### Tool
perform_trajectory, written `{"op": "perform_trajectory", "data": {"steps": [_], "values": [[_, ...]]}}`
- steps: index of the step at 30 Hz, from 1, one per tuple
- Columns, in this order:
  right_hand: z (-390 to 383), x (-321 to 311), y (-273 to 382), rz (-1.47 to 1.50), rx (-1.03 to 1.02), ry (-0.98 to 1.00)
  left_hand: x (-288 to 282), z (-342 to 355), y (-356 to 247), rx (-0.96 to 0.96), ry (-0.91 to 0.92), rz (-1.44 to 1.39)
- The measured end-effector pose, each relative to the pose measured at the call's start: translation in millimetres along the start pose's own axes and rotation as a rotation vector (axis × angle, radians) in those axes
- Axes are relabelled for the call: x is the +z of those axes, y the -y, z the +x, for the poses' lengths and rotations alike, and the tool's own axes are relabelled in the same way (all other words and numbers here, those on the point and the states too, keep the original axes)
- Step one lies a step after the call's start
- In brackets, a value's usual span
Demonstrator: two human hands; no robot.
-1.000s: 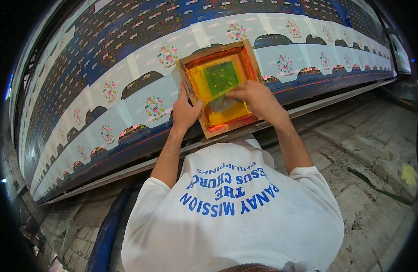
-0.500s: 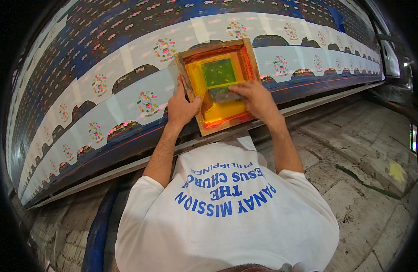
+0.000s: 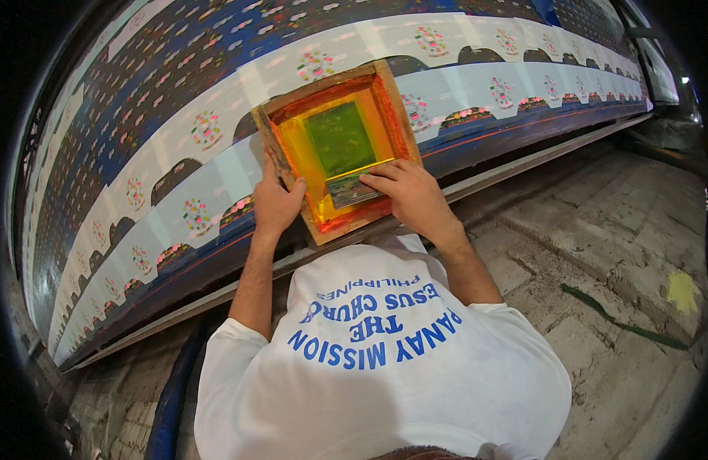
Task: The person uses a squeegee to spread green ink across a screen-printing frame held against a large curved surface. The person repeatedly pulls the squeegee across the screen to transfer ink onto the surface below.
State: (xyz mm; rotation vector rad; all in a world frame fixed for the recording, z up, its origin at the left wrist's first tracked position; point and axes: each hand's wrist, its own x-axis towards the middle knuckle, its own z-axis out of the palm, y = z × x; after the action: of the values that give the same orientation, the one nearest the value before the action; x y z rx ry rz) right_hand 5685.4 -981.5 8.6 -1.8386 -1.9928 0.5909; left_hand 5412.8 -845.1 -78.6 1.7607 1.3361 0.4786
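Note:
A wooden screen-printing frame (image 3: 391,98), stained red, orange and yellow, lies tilted on the long printing table, with a green square (image 3: 340,135) in its yellow mesh. My left hand (image 3: 279,198) grips the frame's left side, thumb along the edge and fingers outside it. My right hand (image 3: 409,193) holds a flat squeegee (image 3: 346,192) with a yellow top edge across the lower part of the mesh, below the green square. White printed sheets (image 3: 486,73) with multicoloured round designs lie in rows around the frame.
A dark table surface (image 3: 177,42) with scattered paint marks lies beyond the sheets, and a metal rail (image 3: 507,170) runs along the near edge. Below are a grey block floor (image 3: 615,230), a dark green strip (image 3: 622,322) and a blue tube-like length (image 3: 174,399) at lower left.
The frame and both my hands have shifted left and slightly down in the view. The squeegee in my right hand has moved lower within the mesh, uncovering more below the green square's upper part.

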Motion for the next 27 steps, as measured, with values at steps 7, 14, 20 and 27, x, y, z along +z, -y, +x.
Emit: {"op": "perform_trajectory", "data": {"steps": [7,14,20,27], "values": [[-39.2,-54.7,-113.1,-0.099,0.052,-0.02,109.5,32.0,-93.7,-0.068,0.067,0.022],[-49.5,-67.2,-143.2,-0.051,0.002,0.024,143.8,43.1,-88.0,-0.049,0.049,-0.058],[-45.6,-78.1,-156.1,0.002,-0.029,0.17,142.8,42.9,-94.7,-0.058,0.061,-0.127],[68.4,-95.9,-183.0,-0.045,-0.084,0.171,145.9,45.9,-83.7,-0.012,0.006,-0.128]]}}
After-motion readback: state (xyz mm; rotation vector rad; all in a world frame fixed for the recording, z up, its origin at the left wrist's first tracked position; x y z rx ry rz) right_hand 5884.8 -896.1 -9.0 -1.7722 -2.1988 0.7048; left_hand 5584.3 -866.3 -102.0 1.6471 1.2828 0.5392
